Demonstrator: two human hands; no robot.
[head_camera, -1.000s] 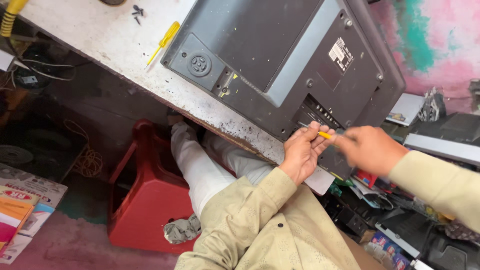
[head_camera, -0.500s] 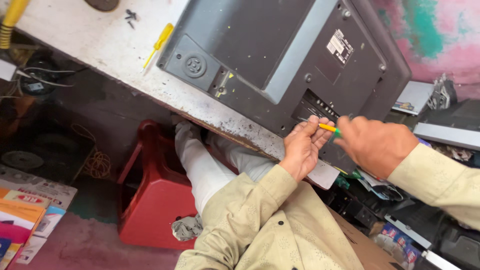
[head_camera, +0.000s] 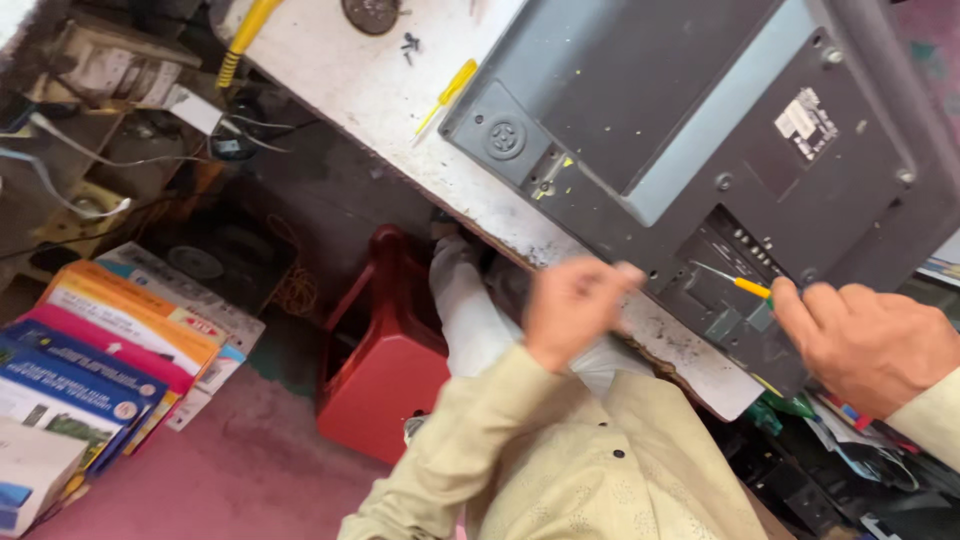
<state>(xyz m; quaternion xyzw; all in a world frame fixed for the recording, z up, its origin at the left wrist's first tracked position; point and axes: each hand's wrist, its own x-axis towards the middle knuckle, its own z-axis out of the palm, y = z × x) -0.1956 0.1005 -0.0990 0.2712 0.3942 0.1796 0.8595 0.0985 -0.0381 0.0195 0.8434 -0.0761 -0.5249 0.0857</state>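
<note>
From the head view we see the right hand (head_camera: 868, 345) pinching a yellow-handled screwdriver (head_camera: 735, 283), its tip on the port panel of the dark television back (head_camera: 700, 130), which lies face down on the white counter (head_camera: 370, 90). Our left hand (head_camera: 570, 305) hovers loosely curled, empty, just left of the panel. 1 spare yellow screwdriver (head_camera: 447, 92) lies far left, and a red stool (head_camera: 385, 365) stands below.

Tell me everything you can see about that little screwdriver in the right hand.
The screwdriver is small, with a yellow-orange handle and a thin, bare metal shaft. The right hand pinches its handle end. It lies slanted, its tip pointing up-left at the recessed port panel on the dark grey television back, seemingly touching it. The left hand is off it.
</note>
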